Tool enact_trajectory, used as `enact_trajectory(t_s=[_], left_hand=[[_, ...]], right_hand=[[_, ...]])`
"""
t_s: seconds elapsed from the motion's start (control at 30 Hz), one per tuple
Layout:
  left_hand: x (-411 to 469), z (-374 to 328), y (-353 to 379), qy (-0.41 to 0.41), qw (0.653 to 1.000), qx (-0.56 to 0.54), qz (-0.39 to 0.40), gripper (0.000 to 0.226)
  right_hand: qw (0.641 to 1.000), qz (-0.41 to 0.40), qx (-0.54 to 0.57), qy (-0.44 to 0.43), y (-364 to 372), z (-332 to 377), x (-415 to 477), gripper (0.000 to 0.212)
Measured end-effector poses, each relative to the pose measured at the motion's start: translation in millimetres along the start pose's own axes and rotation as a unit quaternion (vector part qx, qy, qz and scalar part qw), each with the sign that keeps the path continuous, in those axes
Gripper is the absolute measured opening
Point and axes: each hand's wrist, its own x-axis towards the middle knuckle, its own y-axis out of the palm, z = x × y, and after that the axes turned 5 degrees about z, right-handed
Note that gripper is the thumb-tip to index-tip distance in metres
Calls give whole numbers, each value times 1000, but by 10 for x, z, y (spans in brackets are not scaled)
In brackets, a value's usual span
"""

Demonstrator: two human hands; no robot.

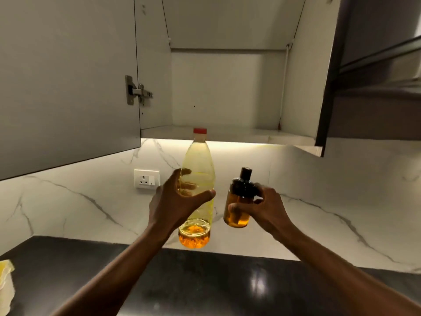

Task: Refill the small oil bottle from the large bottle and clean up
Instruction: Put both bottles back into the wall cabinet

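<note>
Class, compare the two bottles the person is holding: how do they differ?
The large bottle in the left hand is tall, red-capped and nearly empty; the small bottle in the right hand is short, black-topped and mostly full. Both hold amber oil and are capped.

Hands hold large bottle, small bottle.

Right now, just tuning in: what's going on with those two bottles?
A person holds both bottles up in front of an open wall cabinet, above the dark counter. The left hand grips the large bottle around its middle. Its red cap is on, and only a little oil sits at the bottom. The right hand holds the small bottle, with its black cap on and amber oil filling most of it.
</note>
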Motion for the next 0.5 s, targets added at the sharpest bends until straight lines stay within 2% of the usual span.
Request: enact_trajectory(t_s=[0.23,0.37,0.5], left_hand=[[365,-656,-444,24,999,-36,2,103],[570,-965,-635,25,995,-95,19,96],[830,-1232,-790,35,988,-143,37,84]], right_hand=[[999,-26,45,-16,-583,875,259,67],[998,-20,53,-34,-892,1314,447,28],[997,-18,67,-38,-1140,1637,644,20]])
